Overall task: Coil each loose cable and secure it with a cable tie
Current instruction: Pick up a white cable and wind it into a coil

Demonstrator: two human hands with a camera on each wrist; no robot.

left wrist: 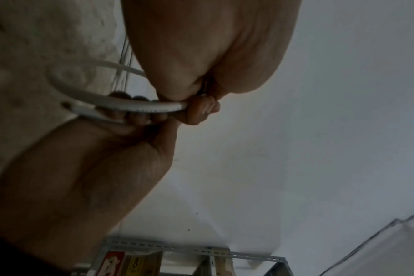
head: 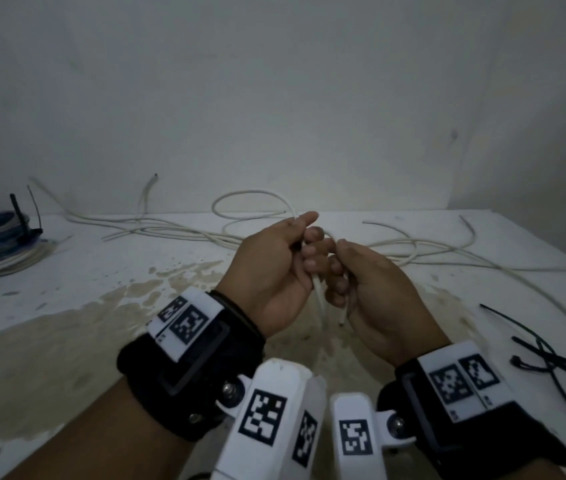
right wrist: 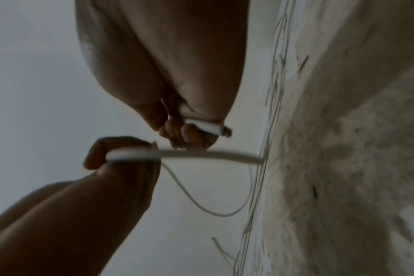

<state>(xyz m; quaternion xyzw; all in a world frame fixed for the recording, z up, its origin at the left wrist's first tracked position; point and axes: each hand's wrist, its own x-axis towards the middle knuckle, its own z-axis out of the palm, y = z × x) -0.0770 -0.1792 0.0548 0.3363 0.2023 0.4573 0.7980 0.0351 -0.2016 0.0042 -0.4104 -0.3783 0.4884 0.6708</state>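
Observation:
Above the middle of the stained white table (head: 67, 306), both my hands hold one white cable (head: 319, 299). My left hand (head: 309, 249) has its fingers curled round a loop of it; in the left wrist view the cable (left wrist: 142, 108) runs out from under the left hand's fingertips (left wrist: 201, 112). Close beside it, my right hand (head: 338, 271) grips the cable near its cut end (head: 342, 320). In the right wrist view that end (right wrist: 213, 128) sticks out of the curled right hand (right wrist: 189, 134). The cable's remaining length trails back onto the table.
Several loose white cables (head: 177, 230) sprawl along the back of the table by the wall, more at the right (head: 447, 252). Coiled cables held by black ties (head: 1, 237) sit far left. Loose black cable ties (head: 551, 358) lie at the right front.

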